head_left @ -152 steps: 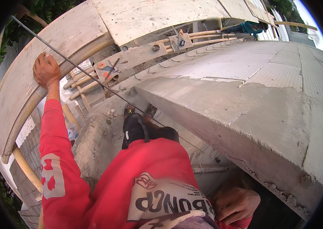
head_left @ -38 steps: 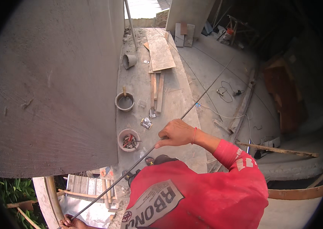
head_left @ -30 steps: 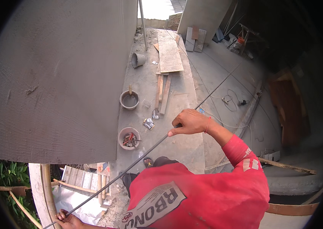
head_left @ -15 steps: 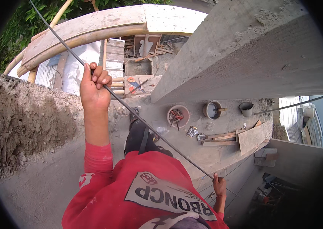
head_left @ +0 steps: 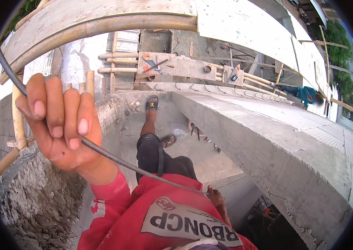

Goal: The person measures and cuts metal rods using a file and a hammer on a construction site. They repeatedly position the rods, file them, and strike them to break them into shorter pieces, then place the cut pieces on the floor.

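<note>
A long, thin, dark metal bar [head_left: 120, 161] slants across my body from the upper left down to my right side. My left hand [head_left: 66, 129] is raised close to the view, its fingers curled over the bar and partly covering it. Low at my right hip, my right hand [head_left: 215, 197] is closed around the bar's lower part; some of its fingers are hidden. Between the hands the bar passes in front of my red shirt [head_left: 172, 180]. Its upper part runs out at the left rim.
A thick concrete beam [head_left: 268, 160] stands close on my right, and a rough wall [head_left: 43, 196] on my left. Ahead, a board [head_left: 166, 62] on bamboo poles holds a handsaw [head_left: 147, 58]. Another person [head_left: 306, 95] is far right. A plastic bag [head_left: 178, 130] lies near my sandals.
My left hand has come much nearer to the view, further left, with the bar. My right hand has shifted left. The view has turned, with the beam now lower and the buckets out of sight.
</note>
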Demonstrator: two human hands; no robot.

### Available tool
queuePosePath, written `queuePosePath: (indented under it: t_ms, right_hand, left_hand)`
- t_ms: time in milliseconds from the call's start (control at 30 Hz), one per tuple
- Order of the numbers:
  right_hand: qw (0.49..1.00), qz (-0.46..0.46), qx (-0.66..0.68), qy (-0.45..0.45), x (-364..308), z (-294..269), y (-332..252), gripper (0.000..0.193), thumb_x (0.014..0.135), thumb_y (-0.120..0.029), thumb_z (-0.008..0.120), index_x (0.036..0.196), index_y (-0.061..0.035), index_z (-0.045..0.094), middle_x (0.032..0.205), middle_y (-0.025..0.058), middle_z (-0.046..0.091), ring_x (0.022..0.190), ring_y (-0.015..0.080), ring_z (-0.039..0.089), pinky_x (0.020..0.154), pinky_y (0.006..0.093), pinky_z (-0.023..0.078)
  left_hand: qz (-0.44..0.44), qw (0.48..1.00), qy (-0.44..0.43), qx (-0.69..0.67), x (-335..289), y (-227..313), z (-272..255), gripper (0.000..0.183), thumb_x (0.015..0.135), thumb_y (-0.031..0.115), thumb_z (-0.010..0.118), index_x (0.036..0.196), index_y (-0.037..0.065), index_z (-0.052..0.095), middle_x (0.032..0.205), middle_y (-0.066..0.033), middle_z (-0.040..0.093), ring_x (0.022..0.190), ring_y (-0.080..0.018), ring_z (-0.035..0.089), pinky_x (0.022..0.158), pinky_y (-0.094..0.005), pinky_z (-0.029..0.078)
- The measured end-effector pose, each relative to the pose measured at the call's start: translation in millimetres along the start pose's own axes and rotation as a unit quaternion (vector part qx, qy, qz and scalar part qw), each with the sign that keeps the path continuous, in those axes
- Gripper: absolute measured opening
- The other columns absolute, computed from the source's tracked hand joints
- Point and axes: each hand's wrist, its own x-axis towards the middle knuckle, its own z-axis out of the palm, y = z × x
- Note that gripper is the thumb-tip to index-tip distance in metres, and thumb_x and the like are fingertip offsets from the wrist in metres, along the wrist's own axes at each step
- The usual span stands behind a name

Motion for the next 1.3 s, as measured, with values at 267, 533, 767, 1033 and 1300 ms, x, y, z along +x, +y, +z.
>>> queuePosePath:
  t_ms: [267, 533, 767, 1033, 1300]
  right_hand:
    - [0.999, -0.045, -0.007, -0.001, 15, -16, -87, 0.070, 0.105, -0.052, 0.028, 0.072, 0.0017, 0.059, 0.070, 0.0250, 0.062, 0.075, 0.0470, 0.061, 0.070, 0.0533, 0.044]
    - [0.997, -0.034, 0.056, 0.032, 24, -27, -111, 0.077, 0.099, -0.066, 0.035, 0.071, 0.0015, 0.059, 0.061, 0.0143, 0.057, 0.064, 0.0282, 0.057, 0.066, 0.0439, 0.044]
    - [0.999, -0.007, 0.042, 0.010, 25, -30, -109, 0.077, 0.100, -0.066, 0.035, 0.069, 0.0012, 0.059, 0.060, 0.0131, 0.056, 0.062, 0.0276, 0.055, 0.065, 0.0436, 0.043]
    - [0.999, -0.028, 0.013, 0.024, 25, -29, -104, 0.077, 0.100, -0.065, 0.036, 0.070, 0.0010, 0.061, 0.061, 0.0139, 0.059, 0.062, 0.0269, 0.057, 0.066, 0.0443, 0.045]
    - [0.997, -0.041, 0.002, 0.059, 33, -21, -86, 0.073, 0.101, -0.059, 0.041, 0.067, 0.0029, 0.059, 0.057, 0.0152, 0.056, 0.059, 0.0259, 0.055, 0.062, 0.0448, 0.043]
  left_hand:
    - [-0.008, 0.998, -0.016, 0.066, 97, 11, -32, 0.021, 0.103, 0.013, 0.047, 0.082, 0.013, 0.048, 0.061, 0.0022, 0.043, 0.051, -0.0108, 0.046, 0.072, -0.0304, 0.049]
    - [-0.006, 0.997, 0.015, 0.079, 129, 4, -52, 0.023, 0.101, 0.007, 0.050, 0.078, 0.013, 0.048, 0.060, 0.0033, 0.041, 0.054, -0.0096, 0.042, 0.073, -0.0295, 0.047]
    - [-0.021, 0.997, 0.035, 0.067, 130, 2, -64, 0.023, 0.103, 0.010, 0.050, 0.080, 0.012, 0.047, 0.061, 0.0029, 0.040, 0.053, -0.0098, 0.039, 0.072, -0.0303, 0.044]
    - [-0.023, 0.997, 0.047, 0.064, 129, 1, -72, 0.022, 0.102, 0.008, 0.050, 0.080, 0.011, 0.047, 0.061, 0.0026, 0.039, 0.054, -0.0101, 0.038, 0.071, -0.0303, 0.043]
    - [-0.009, 0.996, 0.059, 0.068, 127, 1, -71, 0.023, 0.101, 0.008, 0.051, 0.079, 0.012, 0.047, 0.059, 0.0028, 0.039, 0.053, -0.0098, 0.038, 0.071, -0.0299, 0.043]
